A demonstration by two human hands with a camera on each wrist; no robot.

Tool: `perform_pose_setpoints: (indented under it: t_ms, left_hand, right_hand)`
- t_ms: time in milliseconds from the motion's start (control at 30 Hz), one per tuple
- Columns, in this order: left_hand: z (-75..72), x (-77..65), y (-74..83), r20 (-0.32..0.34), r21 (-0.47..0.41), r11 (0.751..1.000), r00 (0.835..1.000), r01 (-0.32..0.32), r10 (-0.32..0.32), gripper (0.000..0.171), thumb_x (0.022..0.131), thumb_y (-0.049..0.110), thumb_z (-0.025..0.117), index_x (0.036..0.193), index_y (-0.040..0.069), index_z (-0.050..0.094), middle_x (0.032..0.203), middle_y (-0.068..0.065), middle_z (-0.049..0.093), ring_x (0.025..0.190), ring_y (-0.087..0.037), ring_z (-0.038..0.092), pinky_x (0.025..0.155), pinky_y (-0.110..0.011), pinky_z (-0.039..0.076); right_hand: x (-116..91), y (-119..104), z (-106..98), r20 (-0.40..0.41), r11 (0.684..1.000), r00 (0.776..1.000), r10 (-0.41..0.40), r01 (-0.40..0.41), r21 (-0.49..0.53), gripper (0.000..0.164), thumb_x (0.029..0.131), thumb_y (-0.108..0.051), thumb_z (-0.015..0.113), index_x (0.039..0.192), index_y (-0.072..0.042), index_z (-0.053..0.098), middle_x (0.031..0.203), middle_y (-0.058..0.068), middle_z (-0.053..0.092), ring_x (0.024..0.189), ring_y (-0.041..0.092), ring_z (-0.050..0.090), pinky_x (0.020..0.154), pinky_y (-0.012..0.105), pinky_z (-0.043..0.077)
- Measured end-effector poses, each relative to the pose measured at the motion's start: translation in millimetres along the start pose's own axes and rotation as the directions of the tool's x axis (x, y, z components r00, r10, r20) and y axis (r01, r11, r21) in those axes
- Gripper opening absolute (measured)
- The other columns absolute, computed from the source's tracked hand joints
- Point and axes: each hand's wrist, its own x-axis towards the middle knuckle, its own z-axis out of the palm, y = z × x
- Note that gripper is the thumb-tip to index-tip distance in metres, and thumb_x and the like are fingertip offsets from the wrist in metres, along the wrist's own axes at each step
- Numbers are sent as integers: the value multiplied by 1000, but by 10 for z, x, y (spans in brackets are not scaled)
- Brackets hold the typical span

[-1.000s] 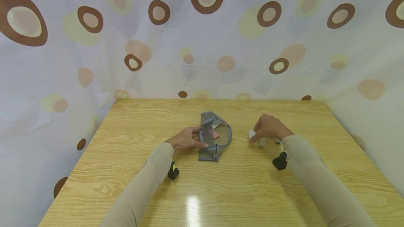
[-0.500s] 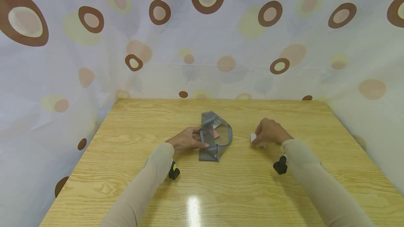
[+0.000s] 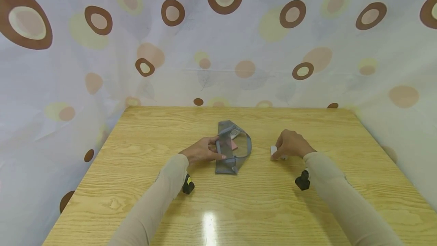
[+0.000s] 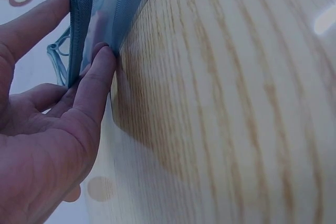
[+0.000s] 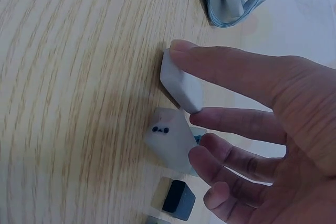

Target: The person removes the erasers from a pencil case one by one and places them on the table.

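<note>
My left hand (image 3: 201, 151) holds the near-left edge of a grey-blue mesh pouch (image 3: 222, 167), whose mouth gapes toward the right. Through the opening show a pink block (image 3: 233, 145) and a whitish piece with a ring mark (image 3: 234, 133). In the left wrist view the fingers lie along the pouch's zip edge (image 4: 80, 24). To the right of the pouch, my right hand (image 3: 292, 143) pinches a white rounded block (image 5: 181, 82) between thumb and index finger, low over the table. Its other fingers curl loosely beside a second white block with small black marks (image 5: 170, 137).
A dark block (image 5: 179, 200) lies beyond the marked white block, with part of another thing (image 5: 156, 220) at the frame edge. All rest on a wood-grain table (image 3: 239, 208). A patterned sheet (image 3: 218, 82) hangs behind and at both sides.
My right hand has come slightly nearer and lower with the white block, and now covers more of the things under it. The left hand and pouch have stayed in place.
</note>
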Motion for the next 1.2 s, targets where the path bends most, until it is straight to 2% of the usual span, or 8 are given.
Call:
perform_pose_setpoints:
  t_ms: [300,467,667,767,900,1067,1167,1200]
  left_hand:
    - [0,0,2,4,-15,1000,1000,1,-1,93,90,11,78,162,10,20,150,-17,45,130,-33,56,111,-46,43]
    - [-4,12,-9,8,-20,1000,1000,-3,3,94,90,11,78,163,10,20,148,-16,45,129,-31,58,111,-46,44]
    - [-13,18,-22,7,-19,1000,1000,0,0,94,89,10,79,162,10,20,148,-14,46,128,-30,58,112,-45,42]
    - [-12,15,-25,5,-11,1000,1000,-3,3,94,89,11,79,162,10,20,148,-14,46,128,-30,58,112,-45,41]
    - [-15,10,-20,7,-18,1000,1000,-6,6,94,89,10,79,162,10,20,148,-15,45,128,-30,58,112,-45,43]
    - [-18,10,-21,16,-35,999,1000,-17,18,94,90,8,78,162,7,18,149,-17,43,128,-32,58,110,-44,44]
    - [-23,12,-28,17,-29,999,1000,-18,19,93,90,9,78,162,6,18,150,-18,42,130,-32,57,111,-43,44]
    - [-24,12,-31,17,-27,999,1000,-18,18,93,90,9,77,162,7,18,150,-18,42,130,-32,56,111,-44,44]
  right_hand:
    - [-9,23,31,-12,1000,1000,-6,7,18,42,75,-20,89,49,-12,56,49,-10,27,52,10,17,50,26,18]
    - [-21,2,24,-11,1000,1000,-2,2,22,39,75,-20,89,50,-7,61,48,-11,28,51,9,17,51,25,17]
    - [-21,-29,15,2,1000,1000,18,-18,16,41,75,-20,88,50,-9,58,49,-9,28,52,10,18,51,26,18]
    - [-11,-31,14,13,1000,999,29,-29,-2,38,76,-22,89,52,-8,62,52,-10,42,55,11,26,53,26,26]
    - [11,-31,21,32,998,998,56,-56,3,35,75,-23,89,55,-7,65,54,-9,46,57,12,29,54,27,29]
    - [25,-30,32,34,998,997,69,-68,-10,36,75,-23,89,53,-10,63,56,-7,43,55,11,31,52,27,29]
    - [35,-43,29,41,997,997,68,-67,-35,46,76,-22,88,49,-15,51,54,-8,37,52,9,27,50,25,26]
    - [43,-53,28,53,996,996,78,-76,-35,49,76,-22,88,49,-16,48,53,-7,30,52,10,21,50,25,21]
